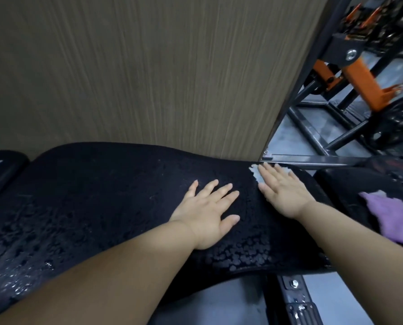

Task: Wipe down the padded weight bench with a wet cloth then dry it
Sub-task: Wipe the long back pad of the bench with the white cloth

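- Across the middle of the view, from left to right: padded bench (102,195), black, with its long axis laid side to side in front of the person. Beads of water (242,256) are seen over much of the surface, thickest at the near edge and towards the left end.
- Left hand (205,214): laid flat on the pad, fingers straight and spread, nothing held.
- Right hand (282,193): laid flat at the far right corner of the pad, fingers straight, pressed on a pale rag (254,172). Only ragged edges are shown past the fingers; cloth or paper cannot be told.
- Purple cloth (392,216): set down on the neighbouring pad (350,181) to the right, beside the right forearm, touched by neither hand.
- Deciding relation, as judged: the wet stretch runs leftward from both hands along the long axis. The right hand is nearer both cloths, and the left hand is nearer the beaded stretch.
- Progress, as judged: drying not yet done.
- Surroundings: wood-grain wall panel (125,66) behind; orange and black gym frame (364,78) at upper right.
- Brands, labels, writing: none legible.
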### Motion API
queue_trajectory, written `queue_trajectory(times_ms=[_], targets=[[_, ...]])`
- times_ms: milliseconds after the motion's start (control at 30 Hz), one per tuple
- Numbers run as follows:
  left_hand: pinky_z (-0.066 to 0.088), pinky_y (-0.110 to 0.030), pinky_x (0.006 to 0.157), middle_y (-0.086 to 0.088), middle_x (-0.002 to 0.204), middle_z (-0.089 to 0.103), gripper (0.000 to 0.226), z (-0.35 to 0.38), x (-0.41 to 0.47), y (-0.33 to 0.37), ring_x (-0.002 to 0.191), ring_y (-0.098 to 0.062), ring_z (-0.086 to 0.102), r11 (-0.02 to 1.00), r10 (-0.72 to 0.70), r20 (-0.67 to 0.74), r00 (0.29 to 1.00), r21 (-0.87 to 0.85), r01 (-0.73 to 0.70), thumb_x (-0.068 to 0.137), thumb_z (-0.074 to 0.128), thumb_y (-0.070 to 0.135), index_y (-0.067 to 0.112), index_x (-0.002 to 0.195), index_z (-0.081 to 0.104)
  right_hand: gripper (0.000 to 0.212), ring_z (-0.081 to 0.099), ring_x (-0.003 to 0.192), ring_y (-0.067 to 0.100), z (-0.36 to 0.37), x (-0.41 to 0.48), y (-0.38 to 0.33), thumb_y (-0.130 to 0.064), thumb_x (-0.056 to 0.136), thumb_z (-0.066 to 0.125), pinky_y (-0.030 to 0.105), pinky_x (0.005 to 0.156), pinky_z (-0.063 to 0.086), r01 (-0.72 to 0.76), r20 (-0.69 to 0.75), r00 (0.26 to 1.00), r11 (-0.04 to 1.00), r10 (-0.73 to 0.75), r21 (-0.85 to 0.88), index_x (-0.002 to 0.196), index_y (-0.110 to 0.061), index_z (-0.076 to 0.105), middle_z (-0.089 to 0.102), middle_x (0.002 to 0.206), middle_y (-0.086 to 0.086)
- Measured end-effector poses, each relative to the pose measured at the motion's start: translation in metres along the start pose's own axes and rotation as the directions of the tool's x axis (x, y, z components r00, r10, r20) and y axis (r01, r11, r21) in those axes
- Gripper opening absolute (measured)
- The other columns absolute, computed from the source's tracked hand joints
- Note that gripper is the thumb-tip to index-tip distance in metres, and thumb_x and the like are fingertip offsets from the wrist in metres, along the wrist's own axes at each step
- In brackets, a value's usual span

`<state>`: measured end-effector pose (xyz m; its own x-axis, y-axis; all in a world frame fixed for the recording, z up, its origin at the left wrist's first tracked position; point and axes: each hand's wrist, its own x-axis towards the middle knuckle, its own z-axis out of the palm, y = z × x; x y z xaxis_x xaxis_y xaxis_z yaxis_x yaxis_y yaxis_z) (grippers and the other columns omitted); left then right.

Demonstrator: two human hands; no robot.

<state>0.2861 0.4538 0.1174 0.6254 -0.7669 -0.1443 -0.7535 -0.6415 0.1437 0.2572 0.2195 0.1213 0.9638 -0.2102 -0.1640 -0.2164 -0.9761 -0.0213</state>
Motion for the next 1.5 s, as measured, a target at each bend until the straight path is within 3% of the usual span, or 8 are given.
queue_trajectory(times_ms=[167, 267, 367, 667, 867, 1133, 1400, 1500], targets=[[-0.01, -0.049, 0.119, 0.015, 0.161, -0.01, 0.061, 0.001, 0.0, -0.002, 0.148, -0.012, -0.016, 1.0, 0.005, 0.006, 1.0, 0.006, -0.005, 0.099, 0.011, 0.058, 0.035, 0.154, -0.003, 0.075, -0.011, 0.146, 0.011, 0.024, -0.102, 0.006, -0.067, 0.082, -0.021, 0.031, 0.118, -0.004, 0.171, -0.004, 0.985, 0.983, -0.172, -0.062, 0.149, -0.035, -0.011, -0.012, 0.156, -0.016], [-0.01, -0.049, 0.119, 0.015, 0.161, -0.01, 0.062, 0.001, 0.0, -0.003, 0.147, -0.013, -0.017, 1.0, 0.009, 0.0, 1.0, -0.001, -0.009, 0.099, 0.01, 0.058, 0.034, 0.154, -0.003, 0.06, 0.01, 0.147, 0.016, 0.038, -0.151, 0.007, -0.053, 0.1, 0.007, 0.037, 0.114, 0.01, 0.221, -0.085, 0.97, 0.973, -0.227, -0.072, 0.153, -0.026, 0.011, 0.014, 0.159, -0.009], [-0.009, -0.05, 0.119, 0.015, 0.161, -0.01, 0.062, 0.003, -0.001, -0.004, 0.148, -0.013, -0.016, 1.0, 0.012, -0.001, 1.0, -0.006, -0.012, 0.099, 0.01, 0.058, 0.034, 0.154, -0.003, 0.056, 0.015, 0.146, 0.016, 0.043, -0.167, 0.003, -0.046, 0.102, 0.017, 0.038, 0.112, 0.015, 0.232, -0.078, 0.968, 0.969, -0.238, -0.079, 0.152, -0.021, 0.02, 0.02, 0.158, -0.008], [-0.011, -0.049, 0.118, 0.014, 0.161, -0.009, 0.062, 0.003, 0.0, -0.005, 0.148, -0.013, -0.015, 1.0, 0.018, -0.017, 1.0, -0.023, -0.018, 0.099, 0.009, 0.058, 0.033, 0.154, -0.002, 0.072, -0.015, 0.145, 0.005, 0.023, -0.094, -0.003, -0.07, 0.079, -0.021, 0.023, 0.114, -0.014, 0.215, -0.014, 0.977, 0.977, -0.215, 0.0, 0.145, -0.042, -0.009, -0.012, 0.153, -0.022], [-0.012, -0.049, 0.118, 0.014, 0.161, -0.008, 0.062, 0.006, 0.002, -0.006, 0.148, -0.013, -0.015, 1.0, 0.02, -0.035, 0.999, -0.02, -0.02, 0.099, 0.01, 0.059, 0.033, 0.154, 0.0, 0.053, -0.009, 0.146, 0.01, 0.003, -0.003, -0.016, -0.043, 0.102, 0.018, 0.033, 0.117, -0.005, 0.085, 0.01, 0.996, 0.996, -0.085, 0.02, 0.152, -0.035, 0.003, -0.005, 0.159, -0.014], [-0.013, -0.048, 0.118, 0.015, 0.161, -0.009, 0.062, 0.005, 0.002, -0.005, 0.147, -0.012, -0.017, 1.0, 0.006, -0.024, 1.0, -0.005, -0.006, 0.099, 0.011, 0.058, 0.034, 0.154, 0.0, 0.048, 0.0, 0.148, 0.016, -0.007, 0.075, -0.03, -0.042, 0.103, 0.017, 0.041, 0.119, 0.001, -0.013, 0.006, 1.0, 0.998, 0.013, 0.063, 0.149, -0.032, 0.023, 0.01, 0.16, -0.009], [-0.01, -0.048, 0.119, 0.016, 0.161, -0.007, 0.059, 0.001, 0.0, -0.003, 0.148, -0.011, -0.014, 1.0, 0.008, -0.015, 1.0, -0.012, -0.009, 0.1, 0.012, 0.056, 0.035, 0.154, 0.001, 0.053, -0.006, 0.147, 0.016, -0.001, 0.005, -0.035, -0.041, 0.103, 0.017, 0.038, 0.118, -0.004, 0.048, -0.009, 0.999, 0.998, -0.048, 0.028, 0.153, -0.031, 0.002, -0.003, 0.161, -0.007], [-0.01, -0.046, 0.119, 0.016, 0.161, -0.005, 0.057, 0.0, -0.003, -0.003, 0.148, -0.01, -0.013, 0.999, 0.009, -0.029, 1.0, -0.046, -0.01, 0.102, 0.014, 0.053, 0.034, 0.154, 0.002, 0.061, -0.01, 0.146, 0.013, 0.008, -0.055, -0.037, -0.055, 0.096, 0.004, 0.033, 0.116, -0.009, 0.117, -0.009, 0.993, 0.993, -0.117, 0.001, 0.152, -0.032, -0.003, -0.008, 0.159, -0.011]])
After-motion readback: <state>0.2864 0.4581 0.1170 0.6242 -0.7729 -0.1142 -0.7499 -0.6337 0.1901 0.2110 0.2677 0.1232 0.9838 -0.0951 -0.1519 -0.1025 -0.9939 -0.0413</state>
